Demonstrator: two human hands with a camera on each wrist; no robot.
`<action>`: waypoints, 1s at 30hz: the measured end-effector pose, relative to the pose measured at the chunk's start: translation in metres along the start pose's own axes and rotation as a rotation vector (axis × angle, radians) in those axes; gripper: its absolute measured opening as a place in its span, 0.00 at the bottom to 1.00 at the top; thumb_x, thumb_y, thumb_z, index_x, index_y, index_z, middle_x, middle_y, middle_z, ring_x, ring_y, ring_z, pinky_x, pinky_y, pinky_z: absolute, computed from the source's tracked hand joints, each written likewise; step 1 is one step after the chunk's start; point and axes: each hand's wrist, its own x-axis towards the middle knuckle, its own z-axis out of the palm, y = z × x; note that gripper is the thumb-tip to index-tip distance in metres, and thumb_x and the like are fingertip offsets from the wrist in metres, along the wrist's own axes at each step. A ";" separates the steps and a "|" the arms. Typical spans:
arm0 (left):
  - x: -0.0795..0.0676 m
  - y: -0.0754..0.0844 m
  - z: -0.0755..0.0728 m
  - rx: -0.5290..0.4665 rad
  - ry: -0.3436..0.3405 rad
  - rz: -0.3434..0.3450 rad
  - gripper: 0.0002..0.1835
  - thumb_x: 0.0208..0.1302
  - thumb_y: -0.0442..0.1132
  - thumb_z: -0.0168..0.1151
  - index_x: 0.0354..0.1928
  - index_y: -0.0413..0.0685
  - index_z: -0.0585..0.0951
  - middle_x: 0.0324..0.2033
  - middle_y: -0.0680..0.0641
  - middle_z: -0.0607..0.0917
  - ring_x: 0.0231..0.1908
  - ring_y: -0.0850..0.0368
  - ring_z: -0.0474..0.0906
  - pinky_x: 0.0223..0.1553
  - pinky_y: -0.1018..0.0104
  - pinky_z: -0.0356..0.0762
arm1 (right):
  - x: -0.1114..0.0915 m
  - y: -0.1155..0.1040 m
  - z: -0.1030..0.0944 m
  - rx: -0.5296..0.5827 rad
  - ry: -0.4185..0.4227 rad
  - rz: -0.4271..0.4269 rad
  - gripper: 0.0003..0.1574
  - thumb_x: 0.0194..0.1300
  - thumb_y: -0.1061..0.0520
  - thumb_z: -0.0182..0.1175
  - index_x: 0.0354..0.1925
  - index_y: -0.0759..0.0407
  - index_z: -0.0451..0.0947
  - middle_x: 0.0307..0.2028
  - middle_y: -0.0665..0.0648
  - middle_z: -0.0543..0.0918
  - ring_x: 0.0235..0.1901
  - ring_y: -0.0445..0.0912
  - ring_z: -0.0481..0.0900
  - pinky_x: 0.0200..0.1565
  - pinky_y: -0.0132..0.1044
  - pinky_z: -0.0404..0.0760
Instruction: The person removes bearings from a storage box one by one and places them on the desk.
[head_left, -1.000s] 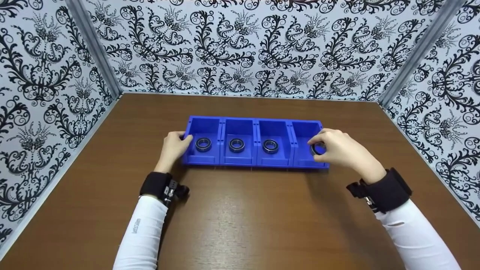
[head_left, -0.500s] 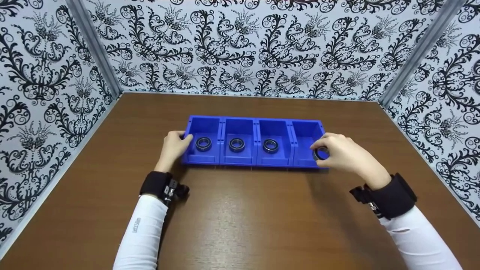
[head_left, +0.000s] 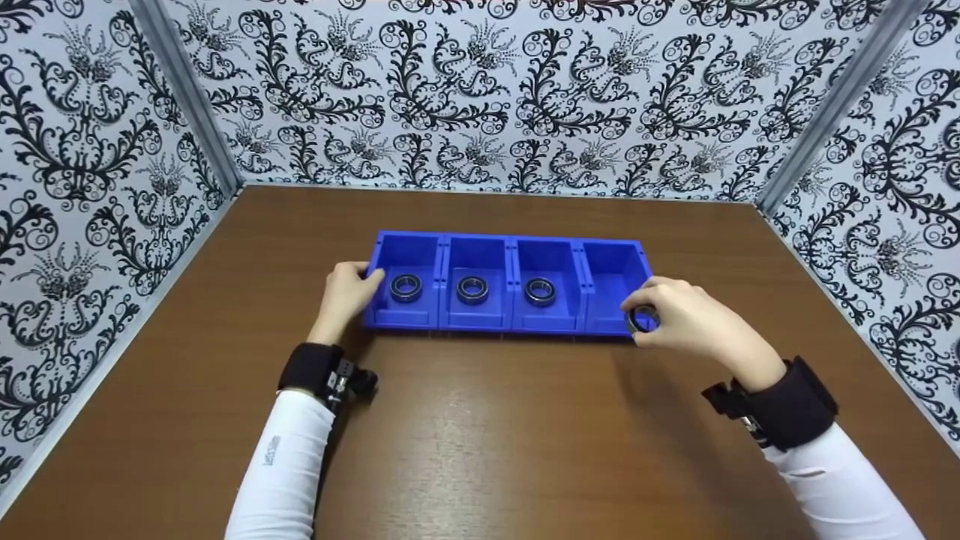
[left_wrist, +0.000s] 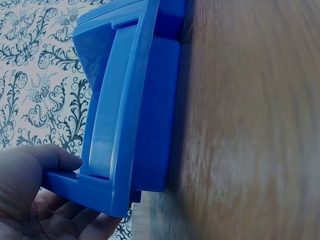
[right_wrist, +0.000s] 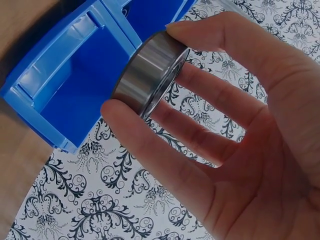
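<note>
A blue bin tray with a row of compartments lies across the table. My left hand grips its left end wall, thumb on the inner side and fingers outside, as the left wrist view shows. Between thumb and forefinger my right hand pinches a ball bearing by its steel outer ring, over the front corner of the rightmost compartment. One bearing lies in each of the other compartments: the left bearing, the middle bearing and the third bearing. The rightmost compartment shows a bare floor.
The brown wooden table extends in front of the tray and to both sides. Patterned wall panels enclose it at the back, left and right, with grey metal posts in the corners.
My right hand has moved slightly toward me and to the right with the bearing, from above the rightmost compartment to its front corner. The left hand and tray have stayed put.
</note>
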 end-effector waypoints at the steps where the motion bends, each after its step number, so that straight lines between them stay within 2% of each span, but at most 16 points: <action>1: 0.000 0.000 0.000 -0.002 0.001 -0.002 0.20 0.69 0.40 0.55 0.57 0.37 0.85 0.50 0.35 0.87 0.45 0.47 0.79 0.56 0.51 0.78 | 0.000 0.000 0.000 0.001 0.000 -0.004 0.17 0.52 0.60 0.69 0.43 0.58 0.88 0.42 0.60 0.87 0.43 0.54 0.85 0.42 0.56 0.81; 8: 0.000 0.000 0.000 -0.004 0.003 -0.006 0.20 0.69 0.40 0.55 0.56 0.37 0.85 0.48 0.36 0.87 0.43 0.49 0.79 0.52 0.56 0.77 | -0.005 -0.002 0.003 0.011 -0.010 -0.015 0.15 0.51 0.60 0.70 0.42 0.57 0.88 0.40 0.58 0.86 0.42 0.54 0.84 0.42 0.55 0.82; 14: 0.000 -0.001 0.000 -0.006 0.001 -0.002 0.20 0.69 0.40 0.55 0.56 0.37 0.85 0.49 0.35 0.87 0.43 0.49 0.79 0.53 0.54 0.78 | -0.010 -0.005 0.005 0.013 -0.011 -0.026 0.14 0.50 0.60 0.70 0.40 0.54 0.87 0.39 0.56 0.86 0.41 0.52 0.84 0.41 0.51 0.82; 19: 0.000 0.000 0.000 0.016 0.018 0.015 0.18 0.67 0.40 0.56 0.50 0.37 0.88 0.40 0.38 0.87 0.40 0.48 0.77 0.48 0.55 0.76 | -0.013 -0.006 0.008 0.018 -0.013 -0.026 0.14 0.50 0.60 0.71 0.39 0.52 0.87 0.38 0.54 0.85 0.38 0.50 0.83 0.40 0.46 0.81; 24: -0.001 0.001 -0.001 0.023 0.007 0.011 0.20 0.68 0.40 0.55 0.54 0.38 0.86 0.44 0.36 0.87 0.42 0.47 0.77 0.51 0.52 0.77 | -0.016 -0.006 0.013 0.018 -0.012 -0.042 0.15 0.50 0.59 0.72 0.40 0.52 0.87 0.38 0.53 0.84 0.37 0.48 0.82 0.39 0.45 0.80; 26: -0.001 0.001 -0.001 0.022 0.008 0.008 0.20 0.68 0.41 0.55 0.55 0.38 0.86 0.45 0.36 0.87 0.42 0.48 0.77 0.50 0.54 0.77 | -0.017 -0.006 0.014 0.020 -0.013 -0.044 0.14 0.50 0.59 0.72 0.39 0.52 0.87 0.37 0.53 0.84 0.37 0.47 0.82 0.39 0.43 0.80; 30: 0.000 0.001 -0.001 0.020 0.020 0.012 0.17 0.67 0.40 0.56 0.47 0.38 0.88 0.35 0.42 0.84 0.38 0.50 0.75 0.41 0.63 0.73 | -0.019 -0.006 0.015 0.022 -0.021 -0.042 0.14 0.50 0.59 0.72 0.39 0.52 0.87 0.36 0.52 0.83 0.36 0.46 0.80 0.37 0.41 0.78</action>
